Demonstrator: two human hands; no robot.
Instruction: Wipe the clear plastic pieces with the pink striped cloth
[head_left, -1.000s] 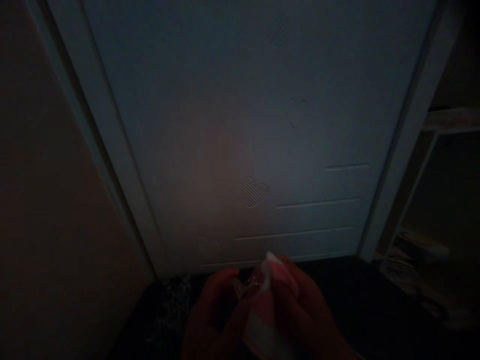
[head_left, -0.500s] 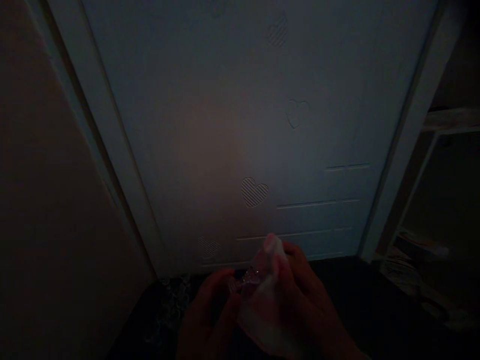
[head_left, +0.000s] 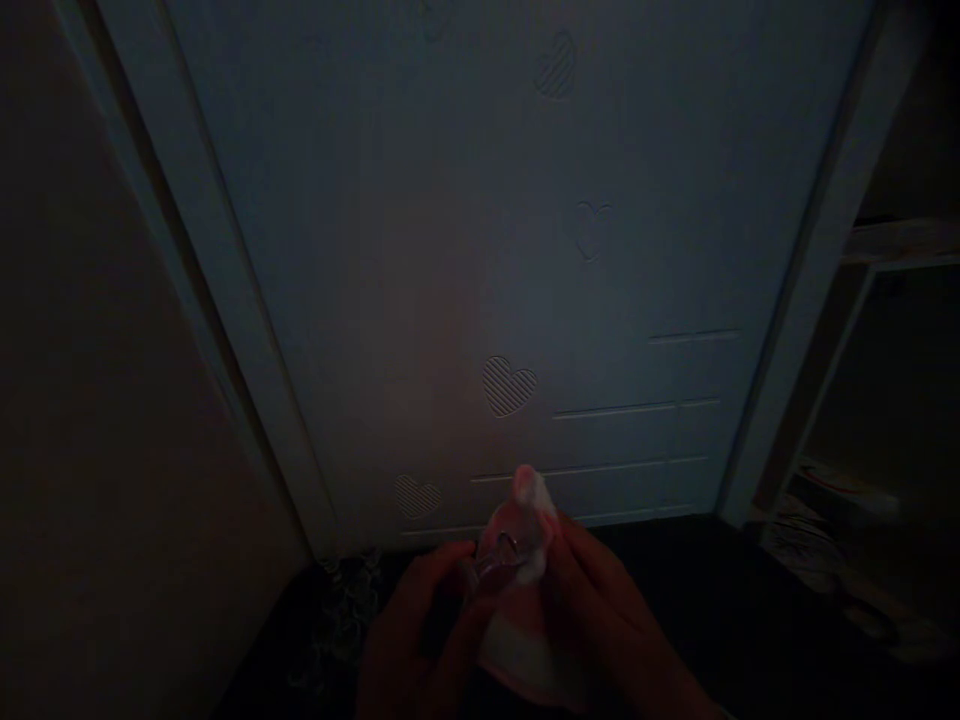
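Note:
The light is very dim. My left hand [head_left: 420,630] is closed on a small clear, shiny piece [head_left: 499,560] with a curved hook-like end; its exact kind is hard to make out. A pink and white cloth [head_left: 517,640] is bunched in my right hand [head_left: 607,610], with the fingers wrapped into it. The cloth lies against the far side of the clear piece and hangs down below it. Parts of the fingers are lost in shadow.
A pale panel [head_left: 420,270] with embossed hearts and lines rises straight ahead. Several curly clear pieces [head_left: 341,620] lie on the dark surface [head_left: 720,590] at the left. On the right, a shelf [head_left: 900,240] and papers or similar items [head_left: 832,500] show dimly.
The clear piece has turned, and its curved end now shows more plainly against the cloth. My right hand and the cloth have shifted slightly left.

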